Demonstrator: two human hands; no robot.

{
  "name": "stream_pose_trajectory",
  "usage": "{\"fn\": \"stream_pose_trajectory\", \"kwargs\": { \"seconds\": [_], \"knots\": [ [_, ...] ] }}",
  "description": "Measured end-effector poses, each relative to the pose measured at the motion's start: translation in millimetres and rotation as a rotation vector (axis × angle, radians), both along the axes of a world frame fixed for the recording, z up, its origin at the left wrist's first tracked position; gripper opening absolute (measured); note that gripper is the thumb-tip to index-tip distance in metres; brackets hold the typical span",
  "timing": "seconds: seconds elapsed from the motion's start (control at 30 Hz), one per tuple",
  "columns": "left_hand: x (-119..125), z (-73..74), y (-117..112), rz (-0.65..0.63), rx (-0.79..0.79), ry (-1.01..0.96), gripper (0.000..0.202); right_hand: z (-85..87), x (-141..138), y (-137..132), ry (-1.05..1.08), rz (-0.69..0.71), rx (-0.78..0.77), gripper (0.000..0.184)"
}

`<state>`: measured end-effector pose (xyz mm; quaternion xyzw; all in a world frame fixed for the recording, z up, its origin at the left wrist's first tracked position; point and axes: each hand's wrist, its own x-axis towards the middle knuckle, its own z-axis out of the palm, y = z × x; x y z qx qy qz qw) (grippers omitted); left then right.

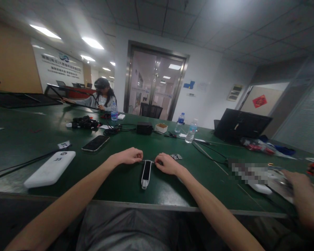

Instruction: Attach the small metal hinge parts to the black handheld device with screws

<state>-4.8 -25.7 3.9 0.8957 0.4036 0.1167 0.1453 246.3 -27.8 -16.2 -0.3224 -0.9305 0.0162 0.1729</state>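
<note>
Slim blk/wht device (146,172) lies nr table (112,186) front edge, approx mid, btwn L hand (132,156) & R hand (166,164). Fingers curled by its far end; can't tell if gripping. Wht slab (51,169) twd front-left corner: dark marking, unclear. Wall sign (60,68): Chinese chars, blurry.

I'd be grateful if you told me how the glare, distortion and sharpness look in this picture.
Head view: ceiling lights blow out to white; the door frame leans, as through a wide lens; left hand, right hand and device look slightly soft, the wall sign's small lettering blurred; a pixelated patch hides detail at right.
</note>
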Motion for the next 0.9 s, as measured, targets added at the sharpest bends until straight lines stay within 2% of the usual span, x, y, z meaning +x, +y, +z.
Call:
{"fn": "stream_pose_trajectory", "kwargs": {
  "seconds": [0.33,0.5,0.7,0.9],
  "knots": [
    [3,-1.1,-2,-0.029,-0.068,-0.071,0.015,-3.7,-1,1,0.000,0.007,-0.006,0.012],
    [4,-2.2,-3,-0.031,-0.171,-0.118,0.015,-6.3,0,4,-0.014,-0.012,0.001,0.012],
    [8,-10.3,0,-0.062,-0.357,-0.328,0.017,-8.6,3,6,-0.011,-0.011,-0.001,0.014],
    [11,-9.1,-2,-0.023,-0.436,-0.496,0.025,-8.8,2,6,-0.013,-0.016,0.002,0.015]
  ]
}}
